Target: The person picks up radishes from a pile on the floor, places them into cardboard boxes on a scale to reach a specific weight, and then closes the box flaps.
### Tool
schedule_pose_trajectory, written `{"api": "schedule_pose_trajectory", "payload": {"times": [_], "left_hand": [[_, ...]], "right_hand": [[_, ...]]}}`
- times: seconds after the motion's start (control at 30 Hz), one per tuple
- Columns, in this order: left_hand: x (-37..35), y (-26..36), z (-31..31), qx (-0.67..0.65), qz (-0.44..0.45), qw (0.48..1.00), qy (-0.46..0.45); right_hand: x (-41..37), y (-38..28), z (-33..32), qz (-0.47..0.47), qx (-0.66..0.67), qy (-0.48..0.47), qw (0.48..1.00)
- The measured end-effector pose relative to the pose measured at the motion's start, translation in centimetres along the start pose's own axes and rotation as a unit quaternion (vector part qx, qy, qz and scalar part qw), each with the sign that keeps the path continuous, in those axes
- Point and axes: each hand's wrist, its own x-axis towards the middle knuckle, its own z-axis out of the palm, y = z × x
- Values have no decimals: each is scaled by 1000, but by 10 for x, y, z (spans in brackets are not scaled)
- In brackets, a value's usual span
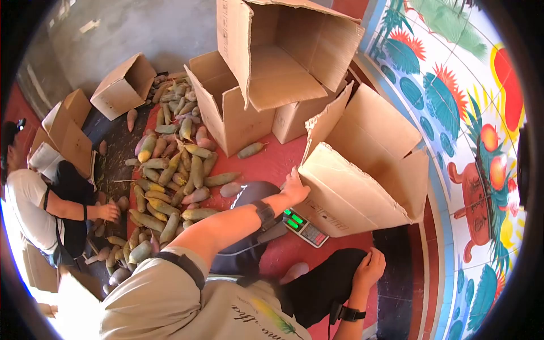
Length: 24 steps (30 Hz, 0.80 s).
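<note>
The left hand (296, 190) is stretched forward and laid against the near corner of a tilted cardboard box (351, 187), palm flat on the card, thumb raised, fingers spread rather than closed around anything; the box leans with its open mouth turned up and away, its lower edge resting on a digital scale (305, 226) whose green display shows just under the wrist. The right hand (369, 266) lies on the person's black-trousered knee (323, 283), fingers loosely bent and holding nothing; both wrists wear dark bands.

On the red floor to the left spreads a pile of long tubers (170, 175) (sweet potatoes, by the look); a single one (250, 149) lies apart beside the open cartons (238, 113) behind. A seated co-worker's hand (107, 211) rests at the pile's edge; a painted wall (470, 113) runs along the right.
</note>
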Motion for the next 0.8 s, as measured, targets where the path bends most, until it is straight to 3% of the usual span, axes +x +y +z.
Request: {"api": "schedule_pose_trajectory", "payload": {"times": [0.47,0.53,0.8], "left_hand": [[-10,9,-2,1,2,1000,0],[-16,19,-9,11,-32,997,-63],[-15,10,4,-23,15,999,-20]], "right_hand": [[-1,-2,0,1,1,-2,1000],[-2,-1,1,9,-4,-12,1000],[-5,3,-2,14,-8,-17,1000]]}}
